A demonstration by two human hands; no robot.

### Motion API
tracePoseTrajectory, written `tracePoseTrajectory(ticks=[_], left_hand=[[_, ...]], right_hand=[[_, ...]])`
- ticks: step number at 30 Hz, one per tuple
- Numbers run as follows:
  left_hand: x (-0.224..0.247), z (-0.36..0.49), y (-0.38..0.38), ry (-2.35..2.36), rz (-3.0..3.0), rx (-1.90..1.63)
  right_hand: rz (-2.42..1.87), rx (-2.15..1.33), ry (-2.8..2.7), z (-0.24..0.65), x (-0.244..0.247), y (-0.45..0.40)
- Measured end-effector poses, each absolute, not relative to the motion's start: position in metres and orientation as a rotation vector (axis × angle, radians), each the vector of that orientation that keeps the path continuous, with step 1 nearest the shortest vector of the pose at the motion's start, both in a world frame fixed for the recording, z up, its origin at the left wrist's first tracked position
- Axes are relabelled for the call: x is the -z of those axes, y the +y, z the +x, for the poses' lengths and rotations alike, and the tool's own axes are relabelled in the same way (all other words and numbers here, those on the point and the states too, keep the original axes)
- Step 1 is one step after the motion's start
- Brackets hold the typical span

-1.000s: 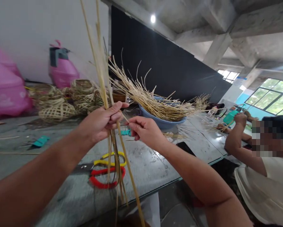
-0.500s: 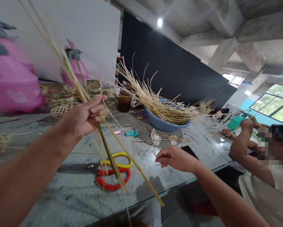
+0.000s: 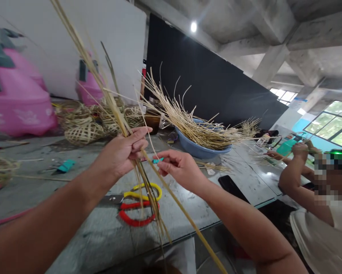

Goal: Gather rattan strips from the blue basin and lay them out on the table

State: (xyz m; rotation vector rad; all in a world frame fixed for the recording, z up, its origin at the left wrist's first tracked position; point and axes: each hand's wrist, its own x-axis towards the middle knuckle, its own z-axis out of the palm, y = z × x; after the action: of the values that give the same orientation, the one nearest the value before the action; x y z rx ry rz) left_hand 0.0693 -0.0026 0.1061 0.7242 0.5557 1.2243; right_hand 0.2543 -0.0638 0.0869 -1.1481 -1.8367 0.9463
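Left hand [image 3: 122,152] has its grip clamped round a strip bunch [image 3: 114,104], left of the blue basin [image 3: 199,151]. Right hand [image 3: 181,167] is at a thin strand [image 3: 152,145], can't tell if pinched. Bunch looks mostly gathered tbh, loads of unused strips [image 3: 205,133] in the basin.

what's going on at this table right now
A person's left hand grips a loose bundle of straw-coloured strips above the table. The right hand is at one thin pale strip, though whether it pinches it is unclear. The bundle's lower ends cross in front of red-and-yellow-handled scissors. Beyond, more strips lie heaped in a blue basin.
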Motion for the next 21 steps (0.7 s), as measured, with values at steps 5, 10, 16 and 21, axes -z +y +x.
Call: tracePoseTrajectory(ticks=[5,10,16,21], left_hand=[[-0.104,0.052,0.004,0.536,0.522,-1.288],[-0.087,0.034,0.020,0.565,0.388,-1.302],[-0.081,0.028,0.027,0.643,0.411,-1.291],[-0.086,0.022,0.027,0.756,0.368,-1.284]], right_hand=[[-1.082,-0.787,-1.913,0.259,-0.098,-0.064],[-0.974,-0.740,-2.216,0.264,-0.119,-0.070],[-1.301,-0.190,-2.142,0.295,-0.188,-0.066],[-1.539,0.464,-2.023,0.359,-0.221,-0.031]])
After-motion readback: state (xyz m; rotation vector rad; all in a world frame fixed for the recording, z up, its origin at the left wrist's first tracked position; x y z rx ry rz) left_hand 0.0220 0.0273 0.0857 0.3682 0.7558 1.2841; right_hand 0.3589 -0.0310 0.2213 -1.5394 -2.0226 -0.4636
